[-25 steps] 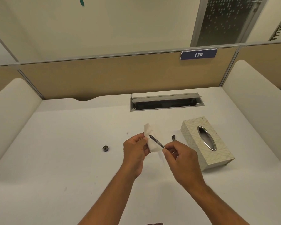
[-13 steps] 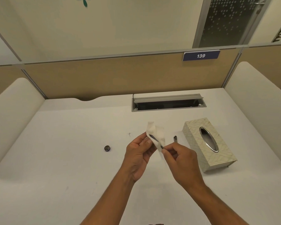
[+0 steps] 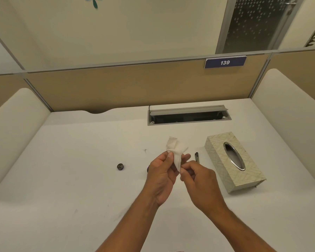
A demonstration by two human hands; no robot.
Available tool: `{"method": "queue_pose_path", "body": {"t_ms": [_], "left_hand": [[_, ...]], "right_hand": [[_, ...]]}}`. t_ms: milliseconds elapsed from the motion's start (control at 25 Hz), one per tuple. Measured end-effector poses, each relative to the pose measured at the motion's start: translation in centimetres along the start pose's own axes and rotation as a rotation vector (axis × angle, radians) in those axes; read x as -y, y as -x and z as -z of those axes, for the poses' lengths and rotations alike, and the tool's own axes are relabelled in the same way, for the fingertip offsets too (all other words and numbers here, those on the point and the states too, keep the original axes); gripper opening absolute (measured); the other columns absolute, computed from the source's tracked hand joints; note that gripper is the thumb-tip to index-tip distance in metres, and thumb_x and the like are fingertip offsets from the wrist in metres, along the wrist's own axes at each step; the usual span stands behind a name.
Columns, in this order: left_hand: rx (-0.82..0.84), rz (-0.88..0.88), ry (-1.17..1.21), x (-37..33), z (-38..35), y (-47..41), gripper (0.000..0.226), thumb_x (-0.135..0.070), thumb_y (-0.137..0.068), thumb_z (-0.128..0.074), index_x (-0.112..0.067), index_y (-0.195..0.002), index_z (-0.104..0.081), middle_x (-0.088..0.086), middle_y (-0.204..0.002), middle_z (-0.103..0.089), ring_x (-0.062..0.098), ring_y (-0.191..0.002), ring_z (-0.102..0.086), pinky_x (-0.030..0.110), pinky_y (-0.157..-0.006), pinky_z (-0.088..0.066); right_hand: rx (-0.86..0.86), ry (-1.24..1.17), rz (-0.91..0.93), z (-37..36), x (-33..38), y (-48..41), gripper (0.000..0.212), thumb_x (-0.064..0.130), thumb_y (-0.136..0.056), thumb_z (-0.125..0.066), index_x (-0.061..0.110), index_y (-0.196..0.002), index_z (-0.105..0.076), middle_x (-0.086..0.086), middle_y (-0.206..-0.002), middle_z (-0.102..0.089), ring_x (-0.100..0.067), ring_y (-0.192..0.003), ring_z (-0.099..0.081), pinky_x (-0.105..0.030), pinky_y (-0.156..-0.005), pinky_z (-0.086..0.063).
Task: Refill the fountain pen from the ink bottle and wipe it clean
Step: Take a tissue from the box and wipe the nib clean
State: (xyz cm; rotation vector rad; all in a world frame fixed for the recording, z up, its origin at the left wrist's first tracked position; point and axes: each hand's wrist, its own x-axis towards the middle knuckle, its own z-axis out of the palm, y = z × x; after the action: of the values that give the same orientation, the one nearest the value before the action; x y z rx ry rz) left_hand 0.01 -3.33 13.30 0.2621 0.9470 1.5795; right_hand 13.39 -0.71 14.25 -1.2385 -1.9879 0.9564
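1. The left hand (image 3: 162,176) pinches a white tissue (image 3: 176,153) above the middle of the desk (image 3: 62,179).
2. The right hand (image 3: 198,180) pinches something hidden inside the tissue.
3. A cap (image 3: 197,156) lies beside the tissue box (image 3: 247,177).

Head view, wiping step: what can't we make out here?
- Pen: fully wrapped in the tissue between left hand and right hand; nib state unseen.
- Right hand grip: fingertips pinch at the tissue's lower end; contact with the pen hidden.
- Dark object beside the tissue box: partly behind the right hand, too small to identify.
- Small round object on the desk: too small to identify.
- Ink bottle: not visible.
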Motion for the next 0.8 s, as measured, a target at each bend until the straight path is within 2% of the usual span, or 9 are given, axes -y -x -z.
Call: {"method": "queue_pose_path", "body": {"t_ms": [80, 160, 280, 400, 480, 560, 600, 680, 800], "left_hand": [[-0.015, 0.002, 0.005, -0.1, 0.2, -0.1, 0.037, -0.017, -0.113, -0.046, 0.007, -0.136, -0.06, 0.025, -0.122, -0.077, 0.036, -0.124, -0.072, 0.043, -0.103, -0.06], [-0.028, -0.007, 0.012, 0.0, 0.4, -0.2, 0.04, -0.016, -0.112, -0.047, 0.015, -0.135, -0.058, 0.032, -0.127, -0.072, 0.038, -0.124, -0.072, 0.04, -0.101, -0.061], [-0.036, -0.017, 0.023, 0.2, 0.5, -0.3, 0.041, -0.017, -0.112, -0.048, 0.017, -0.132, -0.059, 0.033, -0.128, -0.071, 0.04, -0.122, -0.073, 0.04, -0.098, -0.062], [-0.038, -0.028, -0.027, 0.0, 0.2, -0.2, 0.035, -0.018, -0.111, -0.049, 0.008, -0.13, -0.064, 0.026, -0.123, -0.076, 0.036, -0.12, -0.074, 0.043, -0.099, -0.061], [-0.051, -0.037, -0.06, -0.1, 0.0, -0.2, 0.032, -0.018, -0.111, -0.051, 0.003, -0.129, -0.067, 0.024, -0.124, -0.077, 0.035, -0.118, -0.075, 0.048, -0.103, -0.059], [-0.071, -0.042, -0.044, -0.1, 0.0, -0.2, 0.031, -0.018, -0.11, -0.053, 0.003, -0.127, -0.068, 0.026, -0.124, -0.076, 0.037, -0.117, -0.076, 0.047, -0.1, -0.06], [-0.08, -0.045, -0.025, -0.1, 0.1, -0.3, 0.031, -0.018, -0.11, -0.053, 0.004, -0.127, -0.068, 0.027, -0.124, -0.076, 0.038, -0.117, -0.076, 0.045, -0.097, -0.062], [-0.088, -0.05, -0.008, -0.2, 0.3, -0.4, 0.032, -0.017, -0.11, -0.052, 0.005, -0.127, -0.068, 0.029, -0.121, -0.076, 0.041, -0.116, -0.075, 0.045, -0.095, -0.062], [-0.093, -0.052, -0.035, -0.2, 0.3, -0.4, 0.032, -0.018, -0.111, -0.05, 0.005, -0.123, -0.068, 0.029, -0.114, -0.078, 0.041, -0.112, -0.076, 0.046, -0.096, -0.062]], "right_hand": [[0.05, -0.087, -0.074, 0.2, 0.1, -0.2, 0.02, 0.023, -0.099, -0.061, 0.025, -0.081, -0.07, 0.008, -0.066, -0.07, -0.004, -0.062, -0.064, -0.013, -0.058, -0.046], [0.094, -0.202, -0.166, 0.5, 0.1, -0.2, 0.026, 0.023, -0.099, -0.06, 0.025, -0.075, -0.07, 0.004, -0.065, -0.071, -0.005, -0.05, -0.056, -0.023, -0.056, -0.044], [0.129, -0.3, -0.244, 0.7, 0.2, -0.2, 0.029, 0.022, -0.1, -0.057, 0.02, -0.074, -0.07, -0.003, -0.066, -0.071, -0.011, -0.047, -0.053, -0.03, -0.052, -0.046], [0.094, -0.236, -0.185, 0.5, 0.2, -0.1, 0.015, 0.024, -0.1, -0.059, 0.023, -0.093, -0.072, 0.002, -0.071, -0.073, -0.008, -0.055, -0.063, -0.026, -0.058, -0.055], [0.07, -0.113, -0.109, 0.2, 0.2, -0.1, 0.007, 0.028, -0.098, -0.063, 0.027, -0.101, -0.07, 0.009, -0.073, -0.071, -0.005, -0.068, -0.067, -0.016, -0.062, -0.052], [0.069, -0.018, -0.06, 0.2, 0.1, -0.1, 0.008, 0.027, -0.1, -0.061, 0.028, -0.097, -0.069, 0.01, -0.07, -0.07, -0.003, -0.069, -0.066, -0.013, -0.06, -0.048], [0.077, -0.014, -0.061, 0.3, 0.1, -0.2, 0.015, 0.026, -0.101, -0.059, 0.026, -0.09, -0.069, 0.009, -0.067, -0.069, -0.005, -0.063, -0.064, -0.014, -0.058, -0.046], [0.125, -0.166, -0.172, 0.6, 0.0, -0.4, 0.026, 0.022, -0.102, -0.055, 0.021, -0.081, -0.071, 0.004, -0.062, -0.068, -0.007, -0.05, -0.055, -0.024, -0.055, -0.046], [0.226, -0.476, -0.384, 1.1, 0.5, -0.4, 0.027, 0.015, -0.102, -0.052, 0.015, -0.089, -0.075, -0.004, -0.063, -0.065, -0.014, -0.051, -0.051, -0.03, -0.049, -0.044]]}}
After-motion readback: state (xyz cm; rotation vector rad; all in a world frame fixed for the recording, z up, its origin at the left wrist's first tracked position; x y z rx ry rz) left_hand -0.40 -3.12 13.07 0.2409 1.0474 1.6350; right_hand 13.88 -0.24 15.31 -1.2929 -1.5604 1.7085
